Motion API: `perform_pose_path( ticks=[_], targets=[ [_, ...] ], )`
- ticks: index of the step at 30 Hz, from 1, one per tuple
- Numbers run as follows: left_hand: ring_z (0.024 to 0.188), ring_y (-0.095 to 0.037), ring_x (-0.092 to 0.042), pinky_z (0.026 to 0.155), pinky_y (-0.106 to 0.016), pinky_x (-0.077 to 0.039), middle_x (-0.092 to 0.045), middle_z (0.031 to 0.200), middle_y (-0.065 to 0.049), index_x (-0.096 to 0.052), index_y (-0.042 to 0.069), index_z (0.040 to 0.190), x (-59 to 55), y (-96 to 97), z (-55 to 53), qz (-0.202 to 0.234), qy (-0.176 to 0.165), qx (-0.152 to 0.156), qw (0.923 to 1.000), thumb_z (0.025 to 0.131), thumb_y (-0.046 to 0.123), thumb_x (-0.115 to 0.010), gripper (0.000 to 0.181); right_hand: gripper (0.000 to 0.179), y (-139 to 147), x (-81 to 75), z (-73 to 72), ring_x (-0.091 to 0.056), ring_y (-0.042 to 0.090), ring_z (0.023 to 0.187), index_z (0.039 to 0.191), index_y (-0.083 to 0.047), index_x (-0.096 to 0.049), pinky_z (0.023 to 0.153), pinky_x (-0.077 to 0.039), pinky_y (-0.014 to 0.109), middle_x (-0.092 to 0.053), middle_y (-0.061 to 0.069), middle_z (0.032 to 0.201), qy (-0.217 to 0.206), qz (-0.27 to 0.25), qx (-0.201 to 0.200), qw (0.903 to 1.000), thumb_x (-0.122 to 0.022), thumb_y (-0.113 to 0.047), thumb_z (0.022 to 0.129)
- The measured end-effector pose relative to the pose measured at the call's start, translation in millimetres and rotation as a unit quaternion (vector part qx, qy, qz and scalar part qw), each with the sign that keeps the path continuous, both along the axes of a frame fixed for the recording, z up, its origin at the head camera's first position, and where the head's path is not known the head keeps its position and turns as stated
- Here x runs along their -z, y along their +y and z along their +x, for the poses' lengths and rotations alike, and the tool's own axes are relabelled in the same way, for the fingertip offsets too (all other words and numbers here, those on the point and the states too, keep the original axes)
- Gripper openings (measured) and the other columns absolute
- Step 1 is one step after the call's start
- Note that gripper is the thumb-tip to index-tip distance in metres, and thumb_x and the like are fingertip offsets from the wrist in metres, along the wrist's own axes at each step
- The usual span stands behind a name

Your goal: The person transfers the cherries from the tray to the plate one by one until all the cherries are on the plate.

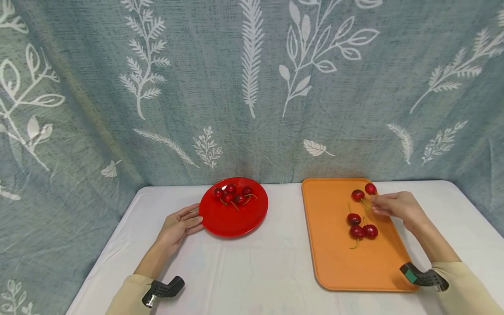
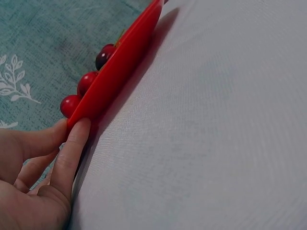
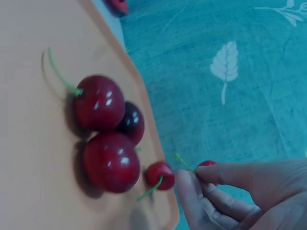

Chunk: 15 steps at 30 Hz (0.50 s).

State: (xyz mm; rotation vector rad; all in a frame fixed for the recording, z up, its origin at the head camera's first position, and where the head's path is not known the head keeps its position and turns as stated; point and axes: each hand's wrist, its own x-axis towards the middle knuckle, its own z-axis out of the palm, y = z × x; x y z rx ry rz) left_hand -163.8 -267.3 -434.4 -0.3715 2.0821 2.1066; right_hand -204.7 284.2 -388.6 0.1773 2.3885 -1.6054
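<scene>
My left hand (image 1: 177, 227) is at the left rim of a round red plate (image 1: 232, 225), which it pinches between thumb and fingers. Several dark red cherries (image 1: 227, 198) with green stems are grouped at the far side of that plate. Over the far right edge of an orange tray (image 1: 328, 245), my right hand (image 1: 397, 208) pinches a cherry (image 1: 370, 189) by its stem. In the right wrist view, the stem tip pokes out past the fingertips, and the fingers partly hide the fruit. Close by on the tray lies another cherry (image 3: 159, 176), with several more cherries (image 1: 357, 232) nearer.
A white cloth (image 1: 275, 253) covers the table under the plate and the tray. Behind its far edge hangs a green-blue curtain (image 1: 220, 100) with white leaf prints. Each wrist wears a black strap device, such as the left strap (image 1: 163, 288).
</scene>
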Motion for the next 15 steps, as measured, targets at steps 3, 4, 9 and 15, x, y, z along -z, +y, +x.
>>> perform_pose_path(
  ticks=[3,4,9,15],
  targets=[
    [0.095,-0.011,-0.069,0.085,-0.029,-0.057,-0.045,0.145,-0.025,-0.035,-0.004,0.148,0.3,-0.1,-0.5,0.002,0.000,0.002,1.0000,0.095,0.002,-0.060,0.059,0.049,-5.0,-4.9,-1.0,-0.071,0.006,0.071,0.123,0.026,-0.049,0.073,-0.059,0.023,-0.072,-0.002,0.080,0.004,0.005,-0.004,1.0000,-0.059,-0.015,0.098],
    [0.095,-0.010,-0.069,0.084,-0.029,-0.057,-0.045,0.145,-0.025,-0.035,-0.004,0.148,0.4,-0.1,-0.6,0.002,0.000,0.002,1.0000,0.095,0.002,-0.060,0.059,0.050,-7.2,-6.6,-1.3,-0.071,0.006,0.072,0.124,0.026,-0.049,0.073,-0.059,0.023,-0.073,-0.002,0.080,0.004,0.007,-0.005,1.0000,-0.060,-0.016,0.098],
    [0.094,-0.010,-0.069,0.084,-0.029,-0.057,-0.047,0.143,-0.024,-0.036,-0.004,0.148,0.7,-0.2,-0.5,0.000,0.001,0.001,1.0000,0.095,0.002,-0.060,0.058,0.051,-19.0,-12.5,-4.3,-0.072,0.008,0.075,0.126,0.024,-0.049,0.076,-0.059,0.026,-0.073,-0.002,0.082,0.011,-0.010,-0.014,0.9998,-0.062,-0.016,0.097],
    [0.094,-0.010,-0.069,0.084,-0.029,-0.057,-0.047,0.143,-0.024,-0.036,-0.004,0.148,-0.1,0.4,0.0,0.000,0.003,-0.001,1.0000,0.095,0.001,-0.059,0.058,0.046,-35.2,-15.8,-6.9,-0.072,0.008,0.075,0.125,0.025,-0.048,0.076,-0.059,0.029,-0.073,-0.003,0.085,0.022,-0.065,-0.029,0.9972,-0.061,-0.008,0.096]
  ],
)
